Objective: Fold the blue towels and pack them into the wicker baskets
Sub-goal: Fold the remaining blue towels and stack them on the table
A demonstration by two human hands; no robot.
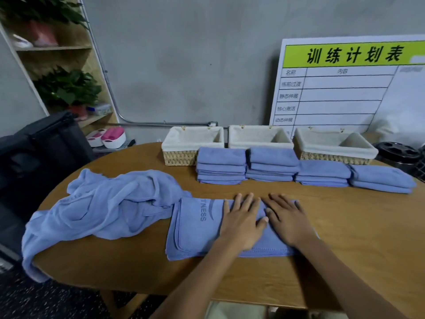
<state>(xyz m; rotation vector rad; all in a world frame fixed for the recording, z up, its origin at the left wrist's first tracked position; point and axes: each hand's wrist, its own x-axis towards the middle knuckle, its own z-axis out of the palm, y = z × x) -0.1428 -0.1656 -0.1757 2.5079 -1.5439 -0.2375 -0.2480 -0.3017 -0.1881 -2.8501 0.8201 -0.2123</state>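
Both hands, left hand [241,223] & right hand [288,221], lie flat side by side on the folded towel [195,229] at the table [345,238] front edge, thumbs nearly touching. Just left of the hands, touching that towel, a loose towel heap [103,208] hangs over the table's left edge; beyond the hands, 4 towel stacks [271,165] in a row, mostly to their right. Behind the stacks, 3 baskets [334,143] side by side w/ a board [345,88] against the wall behind; shelf [57,47] far left.
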